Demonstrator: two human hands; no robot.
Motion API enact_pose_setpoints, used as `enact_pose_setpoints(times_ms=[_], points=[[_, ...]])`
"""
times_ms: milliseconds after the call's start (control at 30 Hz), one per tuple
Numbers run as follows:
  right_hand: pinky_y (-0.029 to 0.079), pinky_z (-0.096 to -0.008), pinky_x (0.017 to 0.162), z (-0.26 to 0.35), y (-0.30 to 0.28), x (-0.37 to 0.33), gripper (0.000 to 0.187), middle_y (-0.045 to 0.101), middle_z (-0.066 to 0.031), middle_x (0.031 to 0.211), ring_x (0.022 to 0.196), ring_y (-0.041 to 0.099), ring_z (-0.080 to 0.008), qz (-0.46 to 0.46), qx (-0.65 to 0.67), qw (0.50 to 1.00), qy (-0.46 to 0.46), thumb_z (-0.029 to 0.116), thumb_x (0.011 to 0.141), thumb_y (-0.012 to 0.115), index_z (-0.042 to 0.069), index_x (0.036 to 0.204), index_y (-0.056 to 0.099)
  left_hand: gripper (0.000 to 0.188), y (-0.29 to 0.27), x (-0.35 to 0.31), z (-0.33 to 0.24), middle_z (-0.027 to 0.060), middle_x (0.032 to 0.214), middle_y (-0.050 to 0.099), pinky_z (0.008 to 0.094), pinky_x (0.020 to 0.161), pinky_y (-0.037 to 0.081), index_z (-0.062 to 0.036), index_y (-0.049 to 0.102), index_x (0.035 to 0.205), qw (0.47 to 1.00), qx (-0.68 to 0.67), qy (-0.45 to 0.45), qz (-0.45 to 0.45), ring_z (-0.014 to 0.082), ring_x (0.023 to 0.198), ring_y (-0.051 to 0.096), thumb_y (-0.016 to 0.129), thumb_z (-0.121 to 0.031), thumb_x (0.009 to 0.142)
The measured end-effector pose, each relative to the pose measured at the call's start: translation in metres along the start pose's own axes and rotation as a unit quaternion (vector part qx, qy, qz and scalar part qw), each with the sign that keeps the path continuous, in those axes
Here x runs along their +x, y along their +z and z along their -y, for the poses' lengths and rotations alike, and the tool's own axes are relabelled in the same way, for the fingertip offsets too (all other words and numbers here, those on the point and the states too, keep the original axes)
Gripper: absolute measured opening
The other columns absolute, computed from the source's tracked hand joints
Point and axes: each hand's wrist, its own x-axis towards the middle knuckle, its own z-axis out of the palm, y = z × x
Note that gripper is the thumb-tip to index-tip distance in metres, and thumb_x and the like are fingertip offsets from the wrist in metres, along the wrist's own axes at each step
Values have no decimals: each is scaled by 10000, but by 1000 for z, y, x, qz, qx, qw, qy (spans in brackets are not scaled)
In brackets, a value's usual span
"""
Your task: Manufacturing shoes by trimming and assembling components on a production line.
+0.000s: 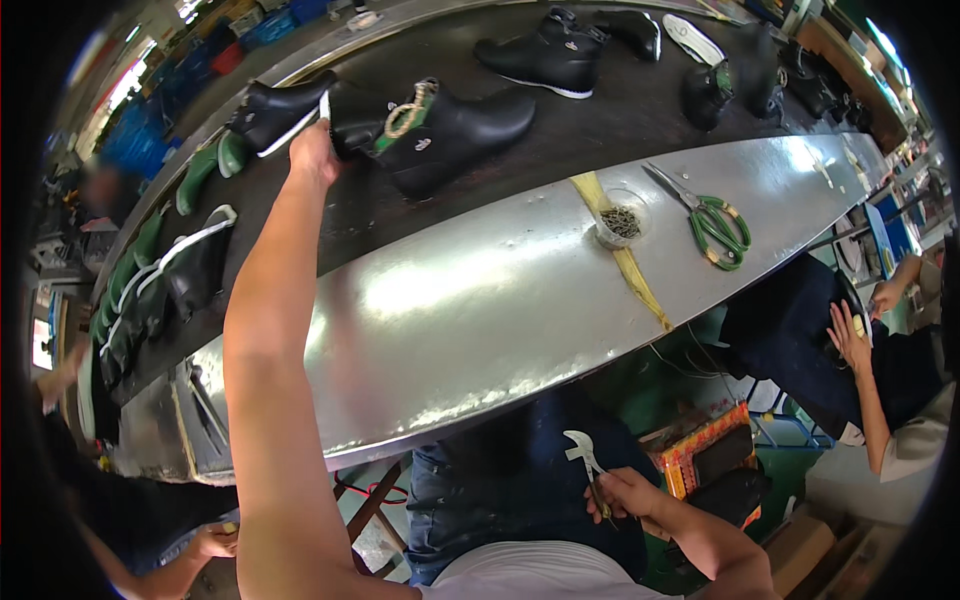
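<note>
My left arm stretches far out over the dark belt. At its end my left hand (pixel 315 155) is closed on the white-edged end of a black ankle boot (pixel 358 115); some of its fingers are hidden. Just right of that stands another black boot (pixel 460 135) with a green lining and a loop of beige cord on top. Low over my lap, my right hand (pixel 625 494) is shut around the handles of metal lasting pincers (pixel 585 452). The broad head of the pincers points up and left, clear of the metal bench.
On the shiny metal bench (pixel 450 300) are a clear cup of small nails (pixel 622 222), a yellow strip (pixel 640 285) and green-handled scissors (pixel 715 225). More boots and green lasts (pixel 200 175) line the belt. Co-workers' hands (pixel 850 338) show at right and lower left (pixel 216 540).
</note>
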Motion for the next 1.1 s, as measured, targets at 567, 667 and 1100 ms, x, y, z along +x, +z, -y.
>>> enact_pose_setpoints(times_ms=[567, 667, 1100], points=[[422, -251, 458, -72, 20, -28, 493, 691, -128, 873, 728, 704, -210, -14, -89, 996, -25, 400, 1052, 309, -12, 1069, 579, 615, -95, -337, -139, 230, 1515, 342, 670, 1073, 329, -46, 368, 1389, 913, -387, -72, 106, 401, 1291, 443, 543, -453, 963], [432, -262, 473, -87, 27, -34, 496, 689, -109, 859, 720, 702, -204, -57, -104, 990, -70, 433, 1044, 329, 11, 1062, 589, 610, -121, -363, -95, 259, 1353, 476, 615, 965, 457, -33, 378, 1442, 827, -409, 128, 365, 477, 1205, 489, 546, -374, 965], [457, -267, 533, -98, 44, -48, 485, 669, -74, 843, 670, 660, -169, -144, -91, 976, -137, 481, 1039, 371, 45, 1036, 581, 1224, -94, -545, 80, 146, 1624, 125, 398, 1177, 224, -76, 22, 1572, 910, -115, 104, 385, 264, 1479, 217, 856, -292, 704]])
